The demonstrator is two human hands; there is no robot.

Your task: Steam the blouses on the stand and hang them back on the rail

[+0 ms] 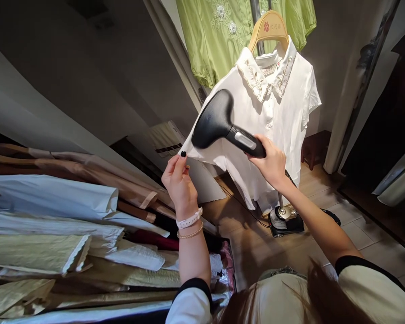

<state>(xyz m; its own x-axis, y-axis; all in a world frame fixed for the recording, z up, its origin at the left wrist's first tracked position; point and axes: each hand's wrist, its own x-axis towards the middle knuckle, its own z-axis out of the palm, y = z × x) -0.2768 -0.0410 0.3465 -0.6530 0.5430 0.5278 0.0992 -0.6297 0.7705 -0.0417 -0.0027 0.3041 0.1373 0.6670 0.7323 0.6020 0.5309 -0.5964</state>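
Note:
A white short-sleeved blouse [273, 121] with an embroidered collar hangs on a wooden hanger [268, 29] in front of me. My left hand [179, 184] pinches the blouse's lower corner between thumb and fingers, pulling it out to the left. My right hand [270, 162] grips the handle of a black handheld garment steamer head [212, 119]. The steamer's wide flat face is pressed against the front of the blouse, hiding the cloth behind it.
Folded and stacked clothes [54, 225] fill the lower left, close to my left arm. A green embroidered blouse [219, 36] hangs behind the white one. A steamer base unit [285, 220] stands on the tiled floor with a cable. A low red stool [315, 148] stands by the wall.

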